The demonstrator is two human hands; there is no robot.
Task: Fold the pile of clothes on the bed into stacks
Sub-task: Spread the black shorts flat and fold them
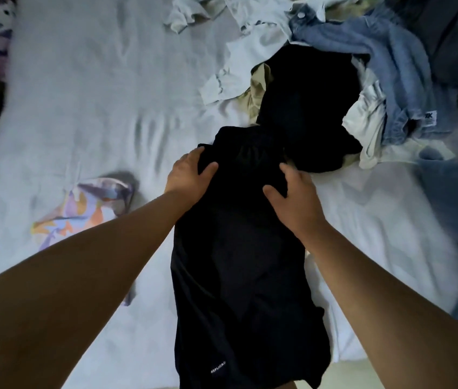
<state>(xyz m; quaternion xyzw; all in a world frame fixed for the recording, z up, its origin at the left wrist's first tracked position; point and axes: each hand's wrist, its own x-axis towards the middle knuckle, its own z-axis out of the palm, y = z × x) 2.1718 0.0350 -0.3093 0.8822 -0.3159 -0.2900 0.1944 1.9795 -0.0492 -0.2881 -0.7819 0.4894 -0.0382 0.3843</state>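
Both hands grab the top of a long black soft cloth garment [239, 248]. Left hand [187, 175] pinches one top corner; right hand [296, 192] pinches the other. It lies flat down the pale bed sheet [87, 108], its far end touching the messy clothes pile [334, 80]. I think the folding is just starting. Next comes folding the top down toward the bottom edge. Blue denim jeans [396, 66] lie near. A colourful patterned cloth [82, 209] sits left, out of the way.
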